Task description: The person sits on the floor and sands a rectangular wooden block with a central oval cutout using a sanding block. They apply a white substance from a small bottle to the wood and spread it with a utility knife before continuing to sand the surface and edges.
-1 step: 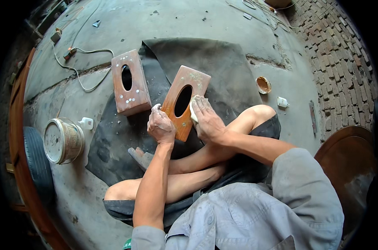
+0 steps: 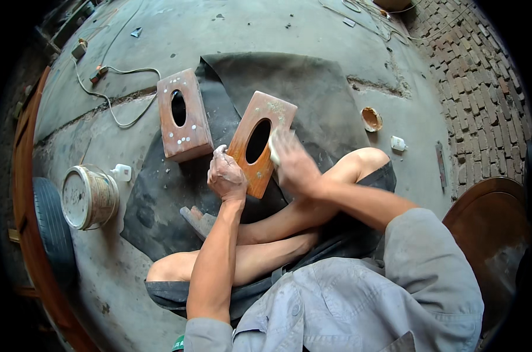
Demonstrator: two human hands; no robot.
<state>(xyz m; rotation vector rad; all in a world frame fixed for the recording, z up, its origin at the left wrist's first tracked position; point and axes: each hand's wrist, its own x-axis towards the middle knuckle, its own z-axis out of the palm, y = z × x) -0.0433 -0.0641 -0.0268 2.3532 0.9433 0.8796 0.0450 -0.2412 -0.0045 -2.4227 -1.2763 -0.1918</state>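
A wooden tissue box (image 2: 279,110) with an oval opening sits tilted on the dark sheet before me. Pale dust speckles its top, and the lower end shows brighter orange-brown. My left hand (image 2: 226,176), dusty at the fingers, is closed on the box's left edge. Along the right edge, my right hand (image 2: 295,164) presses a thin pale pad (image 2: 273,148), perhaps sandpaper; most of it is hidden under the blurred fingers. A second wooden tissue box (image 2: 187,141), dotted with white spots, lies to the left, apart from both hands.
The dark sheet (image 2: 313,76) covers the floor under my crossed legs. To the left are a lidded bucket (image 2: 90,196), a small white bottle (image 2: 121,172), a tyre (image 2: 51,226) and a cable (image 2: 110,108). A round putty-stained cup (image 2: 371,119) and another white bottle (image 2: 398,144) lie right.
My right hand has shifted slightly right and blurs with motion, the pad still under it. My left hand and the boxes are almost unchanged.
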